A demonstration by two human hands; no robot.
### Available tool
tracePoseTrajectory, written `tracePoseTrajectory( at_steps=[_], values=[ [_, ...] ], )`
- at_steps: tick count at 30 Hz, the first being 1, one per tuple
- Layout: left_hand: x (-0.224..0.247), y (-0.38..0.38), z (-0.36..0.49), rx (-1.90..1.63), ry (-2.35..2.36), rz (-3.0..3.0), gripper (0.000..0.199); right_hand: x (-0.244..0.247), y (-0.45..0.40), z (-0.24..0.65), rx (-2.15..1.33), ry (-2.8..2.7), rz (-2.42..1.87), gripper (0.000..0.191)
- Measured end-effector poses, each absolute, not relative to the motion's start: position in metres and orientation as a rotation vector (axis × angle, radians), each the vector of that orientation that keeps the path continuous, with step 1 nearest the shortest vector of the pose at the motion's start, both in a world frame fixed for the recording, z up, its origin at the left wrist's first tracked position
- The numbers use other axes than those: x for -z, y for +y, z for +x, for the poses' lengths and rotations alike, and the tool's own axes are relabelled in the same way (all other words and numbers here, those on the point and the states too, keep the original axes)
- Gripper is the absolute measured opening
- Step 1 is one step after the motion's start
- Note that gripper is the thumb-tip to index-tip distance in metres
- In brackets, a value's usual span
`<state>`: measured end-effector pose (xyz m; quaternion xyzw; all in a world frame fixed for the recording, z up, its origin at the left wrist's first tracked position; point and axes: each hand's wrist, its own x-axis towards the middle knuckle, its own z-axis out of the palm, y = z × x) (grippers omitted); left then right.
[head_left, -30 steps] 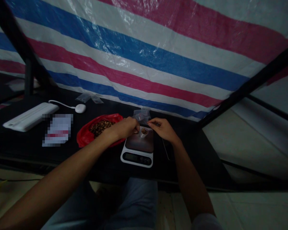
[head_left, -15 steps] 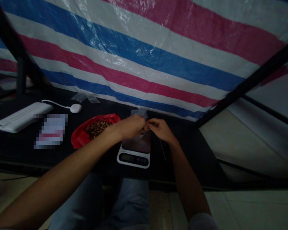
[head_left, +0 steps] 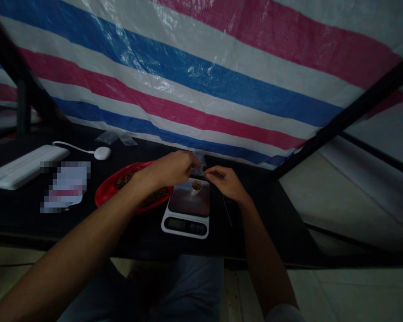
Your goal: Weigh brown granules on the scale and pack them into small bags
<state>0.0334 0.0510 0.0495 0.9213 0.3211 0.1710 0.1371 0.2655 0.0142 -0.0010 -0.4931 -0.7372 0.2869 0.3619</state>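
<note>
Left hand [head_left: 166, 169] has drawn up and back from the digital kitchen scale [head_left: 185, 226], so the small white cup [head_left: 196, 186] it covered shows again, upright near the far edge of the platform with brown kernels [head_left: 196, 184] inside. That hand now hangs over the red plastic bag [head_left: 104, 197], its fingers curled down and pressed together at a small clear plastic bag [head_left: 199, 163], though the dim light leaves it unclear whether that grip truly pinches the film. Right hand [head_left: 226, 183] sits just beyond the scale's right side, its thumb and forefinger pressed together at the clear bag's lower edge, apparently pinching it. The clear bag hangs between the hands, just above the cup.

Thin film is the weak point: slick fingertips or an uneven pull could let the clear bag slip and fall onto the cup, which looks light enough to tip, especially so near the platform's edge. A lowered knuckle could knock it the same way. Left forearm crosses above the red bag, so a careless sideways sweep could scatter the loose kernels [head_left: 154, 197] across the black surface [head_left: 272, 214]. Beside the right wrist lies a thin metal rod [head_left: 226, 210], which an elbow shift could nudge out of place.
</note>
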Motion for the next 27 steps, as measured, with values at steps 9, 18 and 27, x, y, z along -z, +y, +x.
tracePoseTrajectory(
  at_steps=[9, 18, 27],
  values=[
    [-0.009, 0.107, 0.024, -0.583, 0.901, 2.336, 0.069, 0.0, 0.007, 0.269, -1.005, -2.129, -1.237, 0.053],
    [0.0, 0.1, 0.025, -0.968, 0.868, 1.873, 0.064, 0.0, 0.005, 0.257, -1.008, -2.089, -1.235, 0.031],
    [-0.012, 0.033, 0.003, -1.037, 0.925, 2.257, 0.064, -0.007, 0.006, 0.264, -0.862, -1.95, -1.162, 0.029]
  ],
)
